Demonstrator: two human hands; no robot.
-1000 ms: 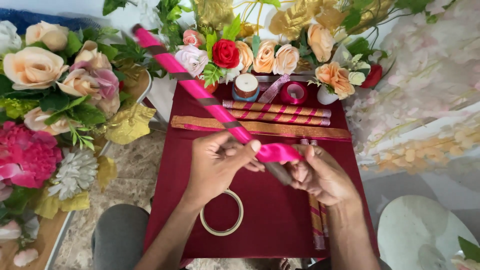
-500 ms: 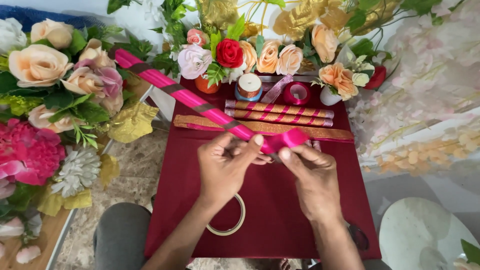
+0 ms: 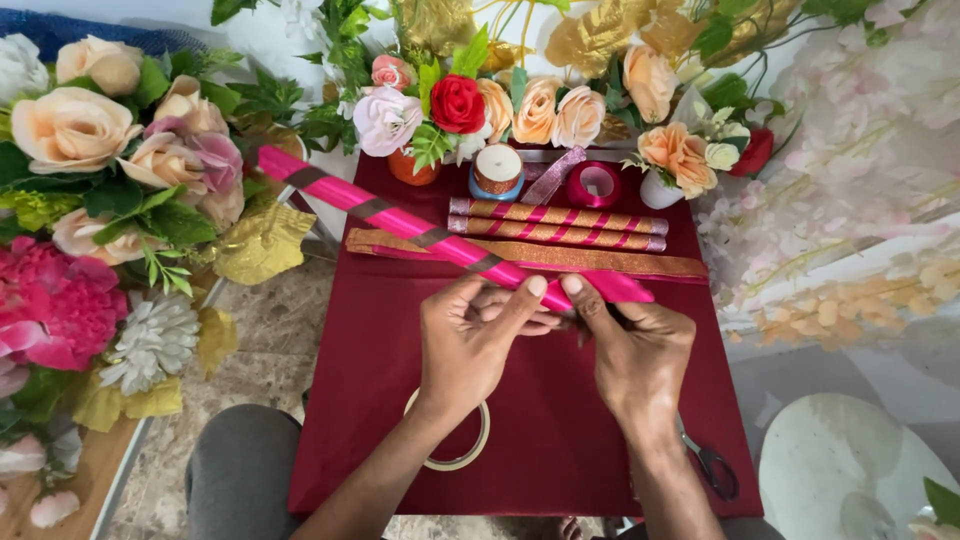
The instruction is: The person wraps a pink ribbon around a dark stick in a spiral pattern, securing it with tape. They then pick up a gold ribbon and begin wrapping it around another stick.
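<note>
Together both hands' fingers [image 3: 535,290] pinch the pink-wrapped stick [image 3: 420,228].

I saw a home craft corner: artificial flowers [image 3: 90,150] crowded a maroon cloth [image 3: 380,400] holding ribbon spools [image 3: 594,184].
</note>
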